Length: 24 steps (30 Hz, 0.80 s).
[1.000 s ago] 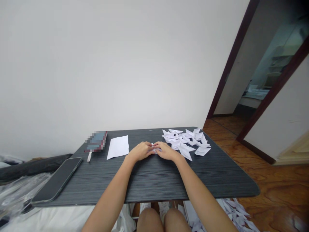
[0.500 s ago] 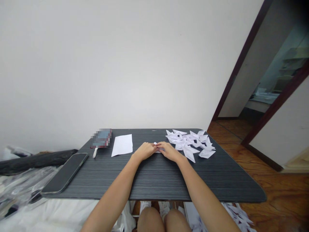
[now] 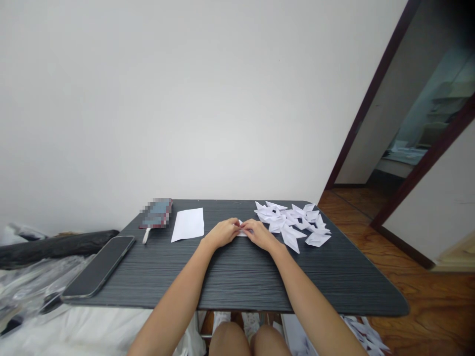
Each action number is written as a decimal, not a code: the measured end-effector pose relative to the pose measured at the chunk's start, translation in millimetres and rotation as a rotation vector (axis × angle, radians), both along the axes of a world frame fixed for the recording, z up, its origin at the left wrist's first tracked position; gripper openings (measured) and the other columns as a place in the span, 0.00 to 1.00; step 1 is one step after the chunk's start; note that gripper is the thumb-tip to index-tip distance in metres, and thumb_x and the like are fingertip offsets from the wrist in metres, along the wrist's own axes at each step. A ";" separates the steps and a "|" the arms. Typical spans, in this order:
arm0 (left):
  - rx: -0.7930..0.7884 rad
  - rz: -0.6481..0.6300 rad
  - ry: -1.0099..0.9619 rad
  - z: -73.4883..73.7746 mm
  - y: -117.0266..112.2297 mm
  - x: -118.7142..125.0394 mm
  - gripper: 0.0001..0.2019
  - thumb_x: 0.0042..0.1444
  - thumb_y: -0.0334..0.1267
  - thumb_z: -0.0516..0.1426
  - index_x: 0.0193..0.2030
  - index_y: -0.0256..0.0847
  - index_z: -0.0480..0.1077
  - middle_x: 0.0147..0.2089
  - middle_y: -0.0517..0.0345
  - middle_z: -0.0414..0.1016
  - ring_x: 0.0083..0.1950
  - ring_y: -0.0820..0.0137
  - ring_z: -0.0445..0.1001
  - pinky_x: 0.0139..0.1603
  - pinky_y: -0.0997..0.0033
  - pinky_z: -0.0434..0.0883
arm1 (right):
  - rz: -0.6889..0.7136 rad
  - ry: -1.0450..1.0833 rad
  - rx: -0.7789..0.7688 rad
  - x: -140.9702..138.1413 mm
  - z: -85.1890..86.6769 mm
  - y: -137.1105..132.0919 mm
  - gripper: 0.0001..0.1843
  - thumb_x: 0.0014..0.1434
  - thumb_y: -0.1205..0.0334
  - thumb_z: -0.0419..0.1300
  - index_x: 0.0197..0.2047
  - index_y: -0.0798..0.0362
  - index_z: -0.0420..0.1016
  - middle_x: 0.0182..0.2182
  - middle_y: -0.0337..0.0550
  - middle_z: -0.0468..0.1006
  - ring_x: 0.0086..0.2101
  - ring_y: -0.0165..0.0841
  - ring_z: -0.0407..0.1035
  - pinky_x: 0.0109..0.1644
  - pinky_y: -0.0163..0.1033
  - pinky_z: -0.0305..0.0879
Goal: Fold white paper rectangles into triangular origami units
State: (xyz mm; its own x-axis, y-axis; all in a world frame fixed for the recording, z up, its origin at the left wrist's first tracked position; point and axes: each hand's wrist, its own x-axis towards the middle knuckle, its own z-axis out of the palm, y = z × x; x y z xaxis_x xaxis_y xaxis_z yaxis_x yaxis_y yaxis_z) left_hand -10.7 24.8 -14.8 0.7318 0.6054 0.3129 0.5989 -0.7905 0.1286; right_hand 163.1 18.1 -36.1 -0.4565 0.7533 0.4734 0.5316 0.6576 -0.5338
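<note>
A small folded piece of white paper (image 3: 242,234) lies on the dark table, mostly covered by my fingers. My left hand (image 3: 224,232) pinches it from the left side, and my right hand (image 3: 258,233) pinches it from the right, the fingertips of both nearly meeting over the paper. Just right of my right hand is a heap of folded white paper boats (image 3: 291,220). To the left of my left hand, a flat sheet of white paper (image 3: 188,224) rests on the table.
At the table's (image 3: 163,277) left edge lies a black phone (image 3: 99,267). Behind it sits a blurred-out item (image 3: 156,213) with a white strap. A wall (image 3: 237,99) rises behind the table. Plastic-wrapped bundles (image 3: 44,282) stand at the left, and more folded papers (image 3: 365,333) are below right.
My fingertips have shifted slightly apart, showing a little more of the folded paper between them. The view has tilted a little; other things stay in place.
</note>
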 end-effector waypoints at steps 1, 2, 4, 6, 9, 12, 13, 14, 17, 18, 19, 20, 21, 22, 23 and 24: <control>-0.010 -0.005 -0.012 -0.4 0.2 0.3 0.15 0.57 0.39 0.44 0.38 0.39 0.70 0.41 0.53 0.66 0.37 0.71 0.67 0.40 0.73 0.64 | 0.006 0.005 0.003 0.0 -1.0 0.5 0.11 0.50 0.72 0.53 0.34 0.54 0.74 0.37 0.46 0.73 0.40 0.33 0.65 0.45 0.40 0.59; -0.019 -0.008 -0.025 -0.8 0.4 0.6 0.15 0.57 0.40 0.44 0.37 0.38 0.70 0.40 0.53 0.66 0.37 0.72 0.67 0.40 0.73 0.64 | 0.012 0.009 0.005 -0.1 -2.0 1.0 0.10 0.50 0.72 0.53 0.34 0.54 0.74 0.37 0.46 0.73 0.40 0.33 0.65 0.45 0.40 0.59; -0.034 -0.010 -0.051 -2.3 0.8 1.3 0.16 0.57 0.40 0.43 0.35 0.38 0.70 0.39 0.53 0.66 0.37 0.72 0.66 0.40 0.73 0.63 | 0.011 0.021 0.003 -0.4 -3.5 2.1 0.10 0.49 0.72 0.54 0.34 0.53 0.74 0.37 0.45 0.73 0.40 0.33 0.64 0.45 0.40 0.59; -0.040 -0.007 -0.071 -4.5 1.6 1.5 0.16 0.57 0.40 0.43 0.34 0.37 0.71 0.38 0.52 0.66 0.37 0.71 0.66 0.40 0.73 0.63 | 0.002 0.033 -0.001 -1.0 -4.3 3.1 0.09 0.50 0.71 0.54 0.32 0.54 0.74 0.35 0.45 0.73 0.39 0.33 0.64 0.45 0.40 0.59; -0.070 -0.014 -0.112 -7.8 4.4 -0.2 0.16 0.56 0.40 0.44 0.34 0.37 0.71 0.37 0.52 0.66 0.37 0.72 0.66 0.41 0.73 0.63 | -0.014 0.038 0.004 -1.2 -3.9 4.5 0.09 0.51 0.72 0.52 0.30 0.54 0.73 0.33 0.44 0.73 0.37 0.32 0.64 0.43 0.39 0.59; -0.122 -0.017 -0.181 -9.1 9.0 -5.2 0.14 0.55 0.39 0.47 0.31 0.36 0.72 0.35 0.53 0.66 0.36 0.72 0.65 0.40 0.73 0.63 | -0.052 0.019 0.015 -0.1 -2.7 5.4 0.08 0.52 0.71 0.52 0.27 0.55 0.72 0.30 0.43 0.72 0.34 0.32 0.64 0.41 0.38 0.58; -0.140 -0.009 -0.204 -9.1 10.7 -7.5 0.13 0.54 0.39 0.48 0.30 0.36 0.72 0.34 0.54 0.66 0.35 0.72 0.65 0.39 0.73 0.62 | -0.071 0.016 0.016 0.5 -2.5 5.6 0.08 0.52 0.71 0.52 0.27 0.55 0.71 0.29 0.43 0.71 0.34 0.32 0.63 0.40 0.38 0.58; -0.159 0.003 -0.225 -8.9 12.6 -10.0 0.13 0.53 0.39 0.49 0.29 0.36 0.72 0.32 0.54 0.66 0.34 0.72 0.65 0.38 0.74 0.62 | -0.089 0.016 0.015 1.1 -2.5 5.9 0.08 0.52 0.70 0.51 0.26 0.55 0.70 0.29 0.43 0.71 0.33 0.31 0.63 0.40 0.38 0.57; -0.219 0.056 -0.271 -8.9 17.9 -17.3 0.11 0.51 0.39 0.51 0.27 0.36 0.71 0.29 0.56 0.66 0.32 0.73 0.65 0.35 0.75 0.61 | -0.123 0.026 0.005 2.6 -3.8 6.9 0.08 0.53 0.70 0.50 0.25 0.56 0.68 0.28 0.42 0.68 0.32 0.31 0.62 0.39 0.37 0.57; -0.237 0.076 -0.282 -9.2 19.4 -19.4 0.11 0.51 0.39 0.51 0.28 0.35 0.71 0.29 0.57 0.67 0.31 0.73 0.65 0.34 0.75 0.61 | -0.131 0.029 0.001 2.9 -4.7 7.4 0.08 0.52 0.70 0.50 0.25 0.56 0.67 0.28 0.42 0.68 0.32 0.31 0.62 0.39 0.37 0.57; -0.249 0.098 -0.289 -9.6 20.8 -21.2 0.11 0.51 0.39 0.51 0.28 0.35 0.71 0.28 0.57 0.68 0.31 0.73 0.65 0.34 0.75 0.61 | -0.138 0.033 -0.002 3.3 -5.6 8.0 0.07 0.52 0.70 0.51 0.24 0.56 0.67 0.28 0.42 0.67 0.32 0.30 0.61 0.39 0.37 0.57; -0.256 0.118 -0.294 -10.2 21.9 -22.7 0.11 0.51 0.39 0.51 0.29 0.35 0.71 0.28 0.56 0.68 0.30 0.73 0.65 0.33 0.75 0.61 | -0.146 0.036 -0.006 3.7 -6.8 8.7 0.07 0.52 0.70 0.51 0.24 0.56 0.66 0.29 0.42 0.66 0.32 0.30 0.61 0.39 0.37 0.57; -0.258 0.136 -0.296 -10.8 22.9 -23.6 0.11 0.51 0.38 0.51 0.29 0.35 0.71 0.28 0.56 0.69 0.30 0.73 0.65 0.33 0.75 0.61 | -0.154 0.038 -0.012 4.1 -8.0 9.6 0.07 0.52 0.69 0.51 0.24 0.56 0.65 0.29 0.42 0.65 0.32 0.30 0.61 0.40 0.37 0.57; -0.254 0.152 -0.296 -11.4 23.6 -24.2 0.11 0.51 0.38 0.51 0.29 0.35 0.71 0.28 0.56 0.69 0.30 0.73 0.65 0.33 0.75 0.61 | -0.162 0.036 -0.019 4.6 -9.3 10.7 0.06 0.51 0.69 0.51 0.24 0.56 0.65 0.29 0.42 0.65 0.32 0.30 0.61 0.40 0.37 0.57; -0.249 0.165 -0.294 -11.9 24.2 -24.3 0.11 0.51 0.38 0.50 0.29 0.35 0.71 0.28 0.56 0.69 0.29 0.73 0.65 0.32 0.75 0.61 | -0.171 0.030 -0.029 4.9 -10.7 12.0 0.06 0.51 0.69 0.52 0.24 0.56 0.64 0.29 0.42 0.64 0.32 0.30 0.61 0.40 0.37 0.57; -0.243 0.176 -0.290 -12.4 24.6 -24.1 0.11 0.50 0.37 0.50 0.29 0.35 0.71 0.27 0.56 0.69 0.29 0.73 0.65 0.32 0.75 0.60 | -0.181 0.020 -0.039 5.2 -12.1 13.4 0.06 0.51 0.68 0.52 0.23 0.56 0.64 0.29 0.42 0.64 0.32 0.30 0.61 0.40 0.37 0.57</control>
State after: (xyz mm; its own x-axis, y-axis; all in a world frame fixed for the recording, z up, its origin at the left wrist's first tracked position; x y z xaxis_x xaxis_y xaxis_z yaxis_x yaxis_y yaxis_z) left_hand -34.8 49.3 -27.2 0.5132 0.7948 0.3239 0.6334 -0.6054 0.4820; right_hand 168.3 31.5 -48.2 -0.3027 0.8400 0.4503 0.6281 0.5312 -0.5686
